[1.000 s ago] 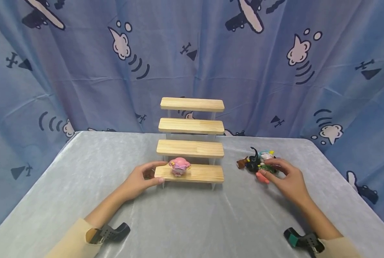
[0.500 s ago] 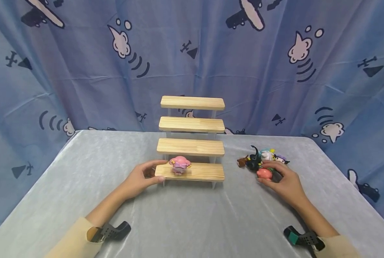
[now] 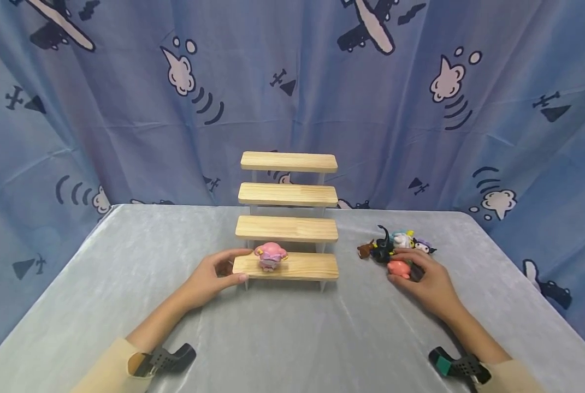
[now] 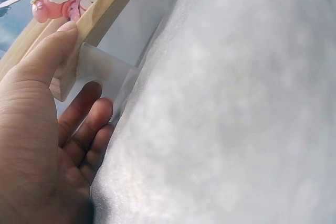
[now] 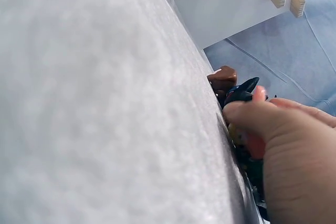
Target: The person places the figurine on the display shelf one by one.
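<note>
A tiered wooden display stand [image 3: 307, 266] with clear supports stands at the middle of the table. My left hand [image 3: 206, 278] grips the left end of its lowest step. In the left wrist view the thumb lies on the board [image 4: 107, 11] and the other fingers curl beneath it by the clear support. A pink figurine [image 3: 270, 256] sits upright on that step, near the left end. To the right, my right hand [image 3: 432, 284] pinches a coral-coloured figurine [image 3: 399, 268] between thumb and fingers, low at the table. Its far side is hidden by the fingers.
Several small figurines lie clustered just beyond my right hand: a brown one [image 3: 365, 250], a black one [image 3: 383, 248], a white one [image 3: 402, 240] and a black-and-white one [image 3: 424, 246]. A blue patterned curtain [image 3: 292, 82] hangs behind the grey-covered table [image 3: 292, 338].
My right hand has closed in on the coral figurine, which has turned and now shows more of its rounded side. The left hand keeps its hold on the stand. The head view shifts slightly.
</note>
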